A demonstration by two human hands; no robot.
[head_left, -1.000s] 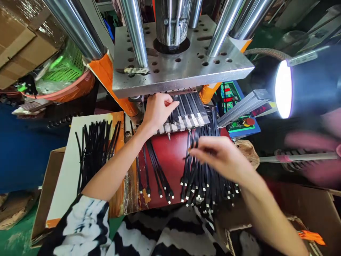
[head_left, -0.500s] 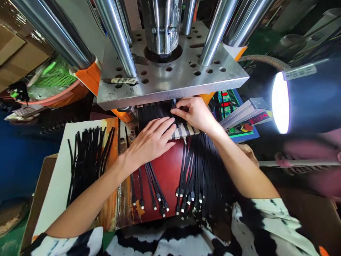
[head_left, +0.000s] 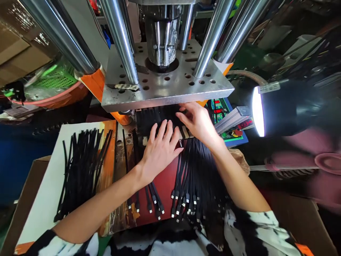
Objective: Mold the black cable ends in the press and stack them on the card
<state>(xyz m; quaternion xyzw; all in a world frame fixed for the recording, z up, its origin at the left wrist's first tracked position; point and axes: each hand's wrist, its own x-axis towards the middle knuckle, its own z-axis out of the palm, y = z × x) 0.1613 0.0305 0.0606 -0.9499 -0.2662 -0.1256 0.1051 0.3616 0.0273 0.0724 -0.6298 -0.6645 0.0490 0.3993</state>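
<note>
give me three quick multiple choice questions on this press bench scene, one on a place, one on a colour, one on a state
1. Where does the loose pile of black straps lie?
A. on the white board left of the left hand
B. inside the green basket
C. on top of the press plate

2. What colour is the pad under the straps in front of the press?
A. yellow
B. dark red
C. white

3. How is the left hand?
A. clenched round a tool
B. raised off the bench
C. flat, fingers spread on the straps

Answers:
1. A, the pile rests on the white board at the left.
2. B, the pad shows dark red between the straps.
3. C, the palm lies down beside the right hand, below the press plate.
</note>
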